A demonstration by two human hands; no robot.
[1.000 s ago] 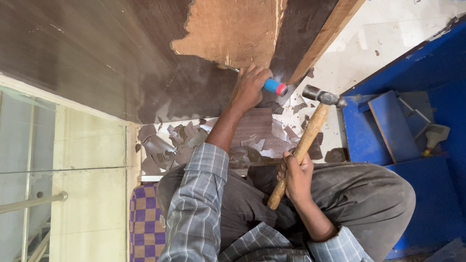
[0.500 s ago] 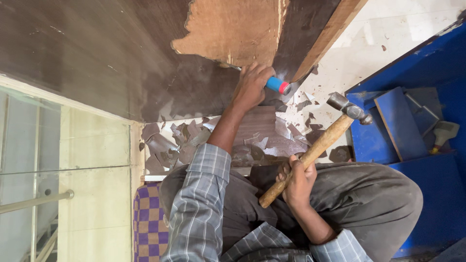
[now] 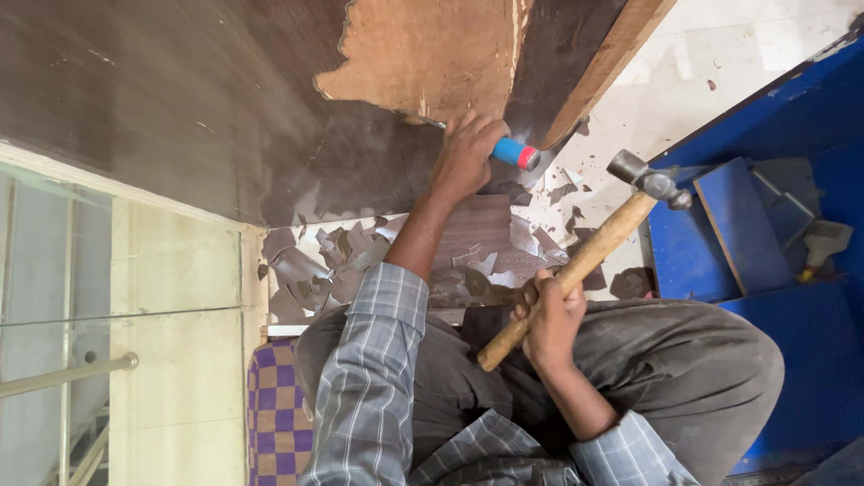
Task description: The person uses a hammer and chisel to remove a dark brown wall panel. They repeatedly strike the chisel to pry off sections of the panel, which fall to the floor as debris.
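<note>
My left hand (image 3: pixel 465 155) grips a chisel with a blue and red handle (image 3: pixel 517 154), its tip held against the edge of the dark laminate on a wooden board (image 3: pixel 180 108). A patch of bare brown wood (image 3: pixel 423 54) shows where the laminate is gone. My right hand (image 3: pixel 549 319) holds a wooden-handled hammer (image 3: pixel 585 261). Its metal head (image 3: pixel 650 179) is raised to the right of the chisel's end, a short gap away.
Several torn laminate chips (image 3: pixel 342 261) lie on the pale floor below the board. A blue box (image 3: pixel 747 234) with blue panels and a small tool stands to the right. A glass pane and a metal rail (image 3: pixel 72 373) are at left; a purple checked cloth (image 3: pixel 279 414) lies under my knees.
The hammer swung away from the chisel's end, out to the right, and now sits slightly lower and closer again. My left hand keeps the chisel at the same spot.
</note>
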